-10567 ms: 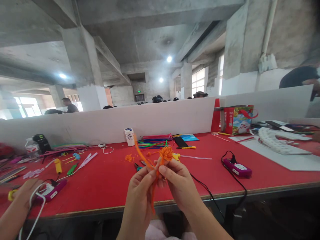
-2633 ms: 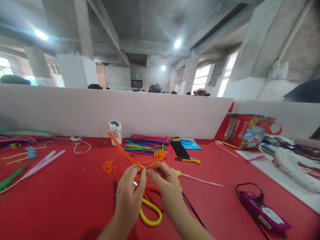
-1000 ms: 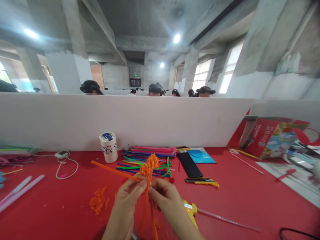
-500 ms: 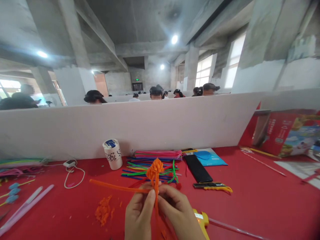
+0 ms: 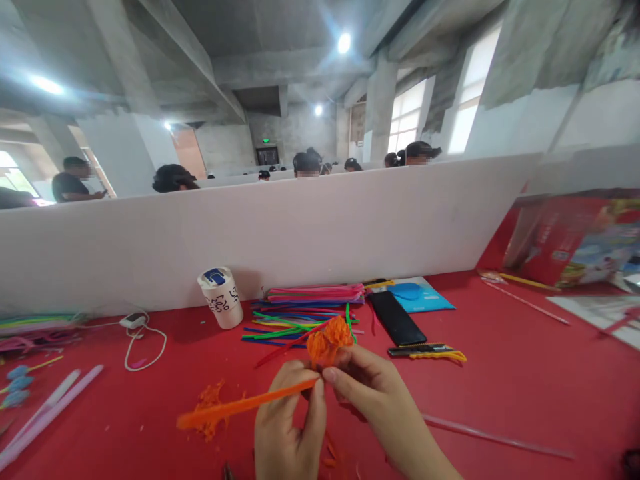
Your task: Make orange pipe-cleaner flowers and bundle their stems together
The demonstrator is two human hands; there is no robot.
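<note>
My left hand [image 5: 290, 420] is closed, pinching an orange pipe cleaner [image 5: 245, 404] whose free end sticks out to the left. A rounded bundle of looped orange pipe cleaner [image 5: 330, 341] rises just above my fingertips. My right hand [image 5: 373, 387] is closed at the base of this bundle, thumb and fingertips meeting those of the left. The exact spot where the stem joins the bundle is hidden by my fingers. Below the stem lies a heap of orange fluff [image 5: 213, 427] on the red table [image 5: 165, 427].
Behind the hands lie several coloured pipe cleaners [image 5: 280, 327], with a black phone [image 5: 399, 318] and a utility knife [image 5: 425, 351] to the right. A white cup [image 5: 221, 300] stands before the white partition [image 5: 300, 230]. A clear pinkish stick [image 5: 500, 437] lies at right.
The stem's upright part has dropped out of sight, and the orange bundle has turned and tipped right. My right hand has shifted up; the yellow tool beside it no longer shows.
</note>
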